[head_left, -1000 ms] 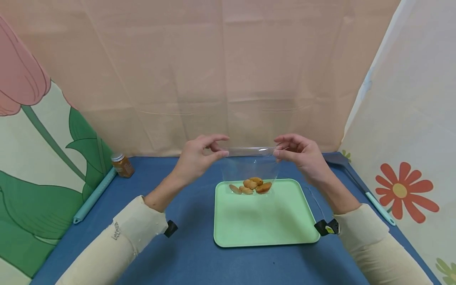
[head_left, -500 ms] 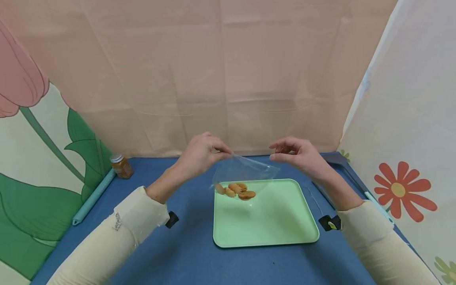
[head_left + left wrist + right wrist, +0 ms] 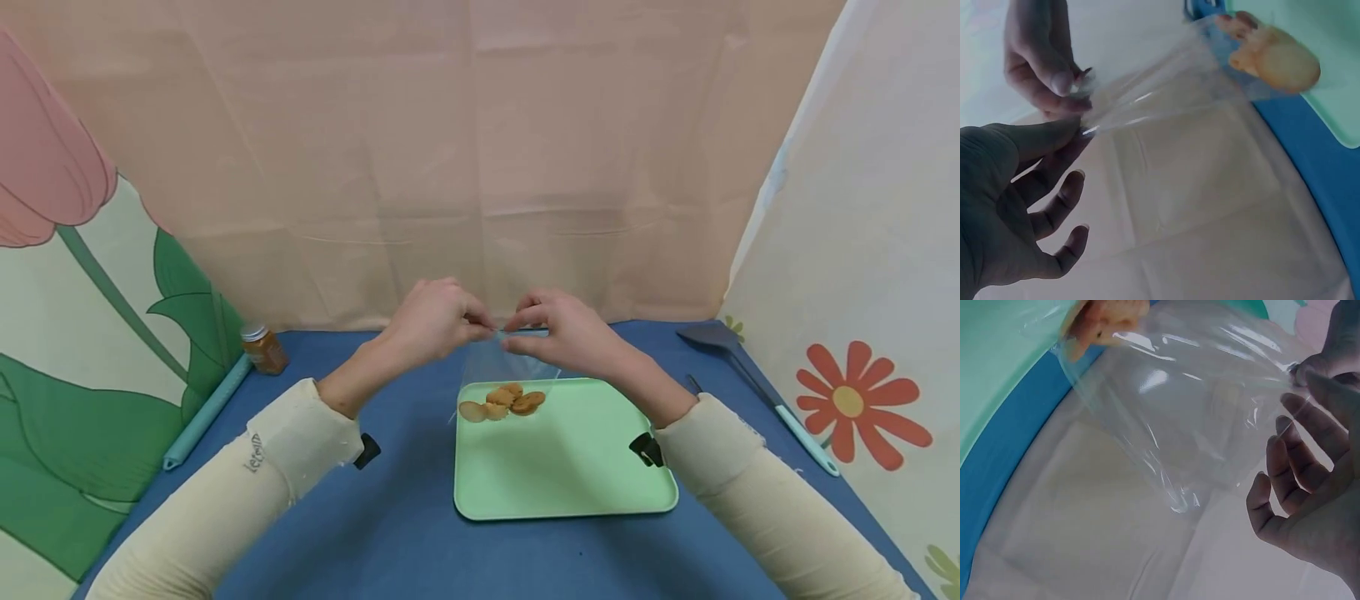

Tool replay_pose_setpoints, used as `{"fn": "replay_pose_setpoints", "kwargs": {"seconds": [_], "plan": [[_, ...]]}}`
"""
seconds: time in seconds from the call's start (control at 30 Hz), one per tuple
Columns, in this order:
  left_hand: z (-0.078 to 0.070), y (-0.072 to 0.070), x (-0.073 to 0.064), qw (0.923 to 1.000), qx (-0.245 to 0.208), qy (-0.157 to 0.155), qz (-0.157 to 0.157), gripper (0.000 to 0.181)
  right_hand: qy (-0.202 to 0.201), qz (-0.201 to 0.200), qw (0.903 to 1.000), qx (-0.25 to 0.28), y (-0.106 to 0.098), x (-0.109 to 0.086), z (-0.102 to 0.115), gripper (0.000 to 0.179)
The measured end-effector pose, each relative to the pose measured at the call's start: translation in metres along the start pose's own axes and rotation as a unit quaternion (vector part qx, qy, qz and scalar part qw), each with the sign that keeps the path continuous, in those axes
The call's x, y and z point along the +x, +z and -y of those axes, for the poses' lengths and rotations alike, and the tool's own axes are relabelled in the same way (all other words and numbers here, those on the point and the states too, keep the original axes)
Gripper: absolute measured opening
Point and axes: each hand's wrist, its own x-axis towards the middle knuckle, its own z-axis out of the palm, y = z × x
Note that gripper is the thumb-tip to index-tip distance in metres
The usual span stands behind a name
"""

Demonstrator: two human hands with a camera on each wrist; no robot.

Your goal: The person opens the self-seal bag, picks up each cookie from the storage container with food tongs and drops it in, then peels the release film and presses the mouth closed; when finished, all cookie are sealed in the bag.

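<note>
Between the hands hangs a clear plastic bag [image 3: 1179, 419] holding several golden-brown baked pieces [image 3: 528, 403], which look like small cookies. My left hand [image 3: 437, 321] pinches the bag's top edge between thumb and index finger, its other fingers loosely bent. Close beside it, my right hand [image 3: 566, 333] has its thumb and index fingertips right at the same edge, spread a little apart. In the right wrist view the plastic fans out from the left hand's pinch. Beneath the bag lies a light green tray [image 3: 570, 467], and the bag's bottom overlaps the tray's far left part.
A jar with a silver lid [image 3: 265, 350] stands at the back left, beside a teal bar [image 3: 208, 415]. On the right lies a dark spatula with a teal handle [image 3: 757, 383]. A blue cloth [image 3: 375, 533] covers the table; patterned curtains surround it.
A second ago both hands held the bag's edge apart. The right hand let go, the bag sagged, and then the right hand moved left to the edge beside the left hand.
</note>
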Motion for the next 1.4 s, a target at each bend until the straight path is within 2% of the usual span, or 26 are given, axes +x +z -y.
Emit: {"fn": "replay_pose_setpoints", "kwargs": {"seconds": [0.3, 0.47, 0.6, 0.9, 1.23, 1.4], "plan": [[-0.002, -0.001, -0.002, 0.9997, -0.021, -0.001, 0.012, 0.005, -0.025, 0.008, 0.9994, -0.024, -0.001, 0.003, -0.001, 0.010], [0.001, -0.001, -0.005, 0.9990, -0.040, -0.003, 0.021, 0.006, -0.028, 0.006, 0.9988, -0.041, 0.001, -0.001, -0.004, 0.007], [0.006, -0.001, -0.008, 0.9982, -0.058, 0.000, 0.014, 0.007, -0.025, 0.005, 0.9989, -0.039, 0.001, -0.007, -0.010, 0.009], [0.018, -0.008, -0.016, 0.9924, -0.116, -0.042, 0.003, 0.007, 0.005, -0.003, 0.9999, -0.013, -0.004, -0.022, -0.023, 0.009], [0.026, -0.007, -0.022, 0.9875, -0.145, -0.061, 0.008, 0.008, 0.016, 0.012, 0.9993, -0.031, -0.008, -0.029, -0.030, 0.008], [0.029, -0.009, -0.024, 0.9853, -0.157, -0.066, 0.007, 0.009, 0.004, 0.006, 0.9992, -0.038, -0.010, -0.031, -0.031, 0.017]]}}
